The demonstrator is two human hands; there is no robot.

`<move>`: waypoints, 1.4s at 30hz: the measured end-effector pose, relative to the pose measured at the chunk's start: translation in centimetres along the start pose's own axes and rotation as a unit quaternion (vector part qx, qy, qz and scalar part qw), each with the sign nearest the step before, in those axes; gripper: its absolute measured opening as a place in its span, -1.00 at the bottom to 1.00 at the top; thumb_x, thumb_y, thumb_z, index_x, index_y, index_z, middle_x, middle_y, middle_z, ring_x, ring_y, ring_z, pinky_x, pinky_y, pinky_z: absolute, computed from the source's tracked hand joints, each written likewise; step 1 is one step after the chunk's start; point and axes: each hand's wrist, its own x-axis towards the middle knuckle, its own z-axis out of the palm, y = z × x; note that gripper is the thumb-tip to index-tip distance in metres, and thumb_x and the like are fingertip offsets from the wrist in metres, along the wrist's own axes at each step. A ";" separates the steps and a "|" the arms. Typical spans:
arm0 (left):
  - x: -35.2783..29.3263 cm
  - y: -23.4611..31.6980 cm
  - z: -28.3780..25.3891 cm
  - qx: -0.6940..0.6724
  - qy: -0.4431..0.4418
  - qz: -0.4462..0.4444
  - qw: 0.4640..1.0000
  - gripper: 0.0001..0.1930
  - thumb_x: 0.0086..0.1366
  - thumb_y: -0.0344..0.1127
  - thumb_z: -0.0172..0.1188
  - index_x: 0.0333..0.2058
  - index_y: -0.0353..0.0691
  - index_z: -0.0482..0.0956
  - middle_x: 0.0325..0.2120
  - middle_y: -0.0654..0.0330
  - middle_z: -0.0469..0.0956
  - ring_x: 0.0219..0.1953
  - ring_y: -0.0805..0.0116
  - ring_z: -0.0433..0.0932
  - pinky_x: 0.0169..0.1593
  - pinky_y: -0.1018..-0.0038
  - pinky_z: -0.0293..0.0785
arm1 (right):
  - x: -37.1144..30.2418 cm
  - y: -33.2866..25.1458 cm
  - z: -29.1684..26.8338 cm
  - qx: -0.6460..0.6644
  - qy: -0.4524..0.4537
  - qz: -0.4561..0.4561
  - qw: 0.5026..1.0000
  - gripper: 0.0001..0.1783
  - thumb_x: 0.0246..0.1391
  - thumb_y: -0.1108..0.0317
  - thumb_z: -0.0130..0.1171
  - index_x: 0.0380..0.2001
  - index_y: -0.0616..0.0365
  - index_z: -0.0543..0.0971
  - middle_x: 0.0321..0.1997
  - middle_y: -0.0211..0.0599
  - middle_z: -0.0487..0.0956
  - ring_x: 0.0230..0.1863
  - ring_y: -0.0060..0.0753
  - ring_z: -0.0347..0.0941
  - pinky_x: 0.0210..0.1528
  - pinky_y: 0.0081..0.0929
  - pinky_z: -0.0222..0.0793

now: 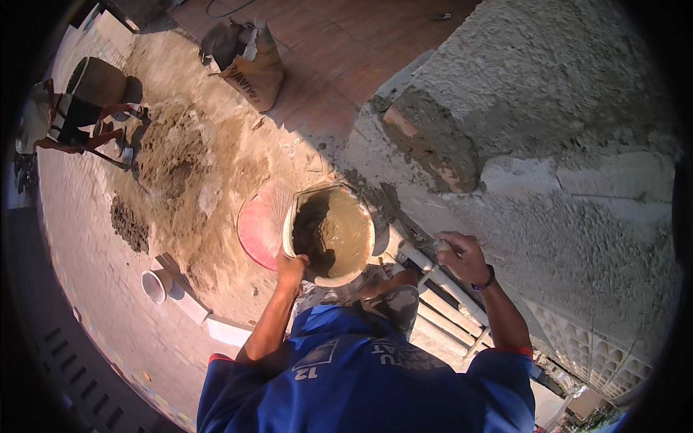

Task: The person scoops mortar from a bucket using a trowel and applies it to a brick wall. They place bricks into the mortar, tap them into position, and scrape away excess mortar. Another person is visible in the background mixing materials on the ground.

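The person's left hand (291,261) grips the near rim of a bucket (330,234) half full of wet grey mortar, held up close beside the rough plastered wall (563,216). The right hand (462,256) is closed around the handle of a trowel (399,209), whose blade lies against the wall just right of the bucket. Down below, a red basin (256,234) sits on the sandy ground, and 1 other person (68,115) crouches beside a sand heap (180,159).
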 end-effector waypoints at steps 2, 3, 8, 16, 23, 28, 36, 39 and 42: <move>0.0 0.0 -0.2 0.005 -0.014 0.006 1.000 -0.55 0.04 -0.62 0.04 -0.02 -0.31 0.47 -0.42 0.23 0.53 -0.47 0.46 0.45 -0.43 0.53 0.40 | 1.3 3.4 -0.4 0.084 0.089 0.048 0.991 -0.58 0.11 0.38 0.24 0.02 0.32 0.49 -0.40 -0.30 0.56 -0.46 -0.59 0.47 -0.38 -0.56 0.38; -0.1 0.1 -0.3 0.007 -0.016 0.008 1.000 -0.55 0.04 -0.62 0.05 -0.02 -0.30 0.47 -0.43 0.23 0.52 -0.48 0.46 0.45 -0.43 0.53 0.39 | 1.9 4.1 -0.6 0.126 0.128 0.070 0.981 -0.60 0.13 0.38 0.22 0.02 0.32 0.49 -0.41 -0.34 0.55 -0.45 -0.63 0.46 -0.39 -0.58 0.37; -1.1 0.1 -0.7 0.024 0.021 -0.013 0.999 -0.54 0.02 -0.72 0.00 -0.04 -0.37 0.49 -0.39 0.22 0.55 -0.43 0.46 0.48 -0.41 0.56 0.40 | -0.6 1.0 -2.4 0.091 0.220 -0.026 0.971 -0.63 0.15 0.39 0.18 0.00 0.31 0.50 -0.40 -0.30 0.56 -0.42 -0.60 0.47 -0.37 -0.56 0.39; -1.1 0.4 -0.1 0.026 0.010 -0.038 0.999 -0.54 0.03 -0.59 0.07 -0.01 -0.30 0.46 -0.44 0.23 0.52 -0.49 0.45 0.44 -0.44 0.53 0.38 | 3.9 3.0 3.1 -0.184 0.151 0.036 0.971 -0.54 -0.01 0.33 0.27 -0.03 0.32 0.51 -0.14 0.15 0.59 -0.07 0.07 0.56 -0.03 -0.24 0.45; -0.6 -0.1 0.1 0.001 0.001 0.015 1.000 -0.55 0.02 -0.60 0.07 -0.03 -0.32 0.47 -0.41 0.24 0.52 -0.47 0.46 0.44 -0.42 0.53 0.40 | 9.8 6.4 3.2 -0.143 0.258 0.003 0.955 -0.54 0.00 0.32 0.28 -0.03 0.33 0.52 -0.09 0.14 0.59 -0.04 0.05 0.55 0.01 -0.23 0.43; -0.5 0.3 0.3 0.014 0.004 0.001 1.000 -0.56 0.03 -0.61 0.07 -0.03 -0.33 0.47 -0.40 0.23 0.52 -0.46 0.45 0.45 -0.41 0.53 0.41 | 7.5 6.1 2.9 -0.139 0.291 -0.029 0.946 -0.55 0.00 0.36 0.28 -0.03 0.33 0.52 -0.10 0.11 0.59 -0.07 -0.02 0.56 -0.02 -0.25 0.43; 0.3 -0.4 0.6 0.021 0.000 0.024 0.999 -0.58 0.04 -0.61 0.05 -0.05 -0.32 0.48 -0.41 0.20 0.53 -0.47 0.43 0.48 -0.43 0.51 0.42 | 2.2 3.3 0.1 -0.221 0.297 -0.033 0.928 -0.59 0.00 0.37 0.27 -0.06 0.28 0.53 -0.16 0.10 0.58 -0.16 0.05 0.56 -0.11 -0.21 0.46; 0.5 -0.2 0.8 0.029 -0.012 -0.014 0.999 -0.58 0.04 -0.60 0.05 -0.05 -0.31 0.49 -0.45 0.20 0.52 -0.53 0.44 0.45 -0.51 0.52 0.37 | 0.3 1.3 -0.9 -0.293 0.287 -0.023 0.912 -0.57 0.00 0.35 0.29 -0.03 0.22 0.52 -0.20 0.07 0.56 -0.20 0.11 0.54 -0.16 -0.16 0.47; -0.1 1.5 1.4 0.049 -0.031 -0.015 0.998 -0.58 0.03 -0.59 0.05 -0.06 -0.31 0.49 -0.47 0.21 0.51 -0.58 0.47 0.41 -0.60 0.53 0.30 | -1.0 -1.7 -1.9 -0.347 0.257 0.002 0.902 -0.55 0.00 0.34 0.30 0.00 0.17 0.52 -0.23 0.03 0.55 -0.23 0.12 0.54 -0.19 -0.14 0.47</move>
